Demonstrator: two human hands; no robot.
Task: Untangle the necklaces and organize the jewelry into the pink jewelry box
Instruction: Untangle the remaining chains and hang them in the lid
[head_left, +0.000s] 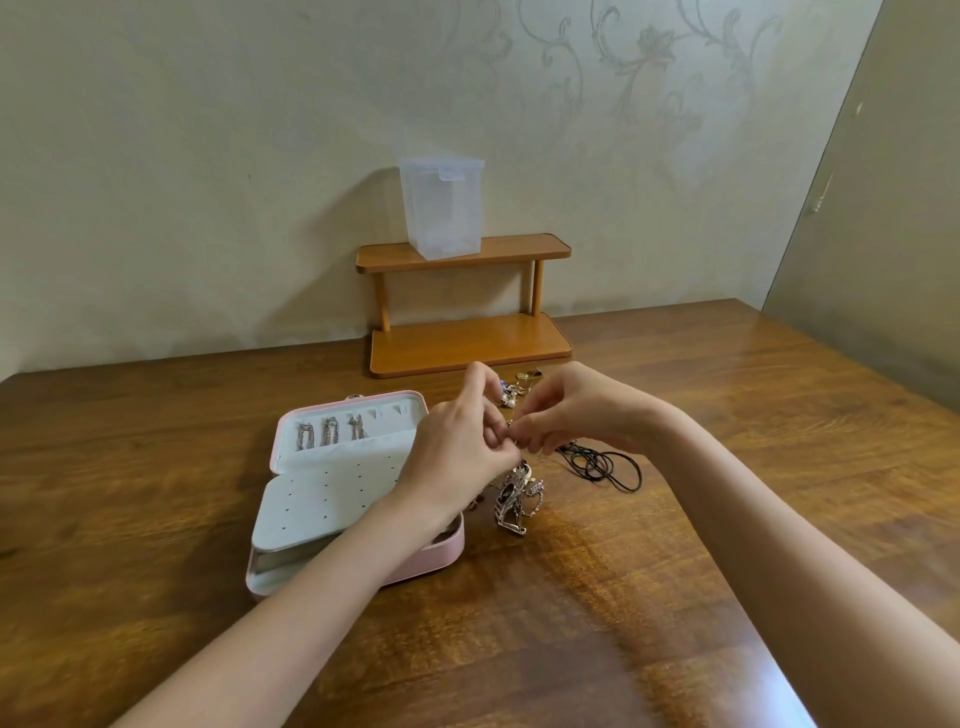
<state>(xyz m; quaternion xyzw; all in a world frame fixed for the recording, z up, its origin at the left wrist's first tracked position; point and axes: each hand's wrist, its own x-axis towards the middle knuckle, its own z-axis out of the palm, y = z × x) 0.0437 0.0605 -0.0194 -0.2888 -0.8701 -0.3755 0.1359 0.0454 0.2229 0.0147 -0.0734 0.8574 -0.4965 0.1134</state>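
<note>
The pink jewelry box (441, 558) lies open on the table, its white perforated earring panel (317, 504) raised, with three chains (330, 431) hung in the lid. My left hand (462, 441) and my right hand (576, 410) meet just right of the box, both pinching a thin chain from a tangled cluster of necklaces (519, 493) that dangles below the fingers. A black cord necklace (608, 465) lies coiled on the table under my right hand. Small loose pieces of jewelry (519, 387) rest behind the hands.
A two-tier wooden shelf (467, 343) stands against the wall behind the jewelry, with a clear plastic container (441, 208) on its top tier. The wooden table (727, 467) ends at the wall behind and at an edge on the right.
</note>
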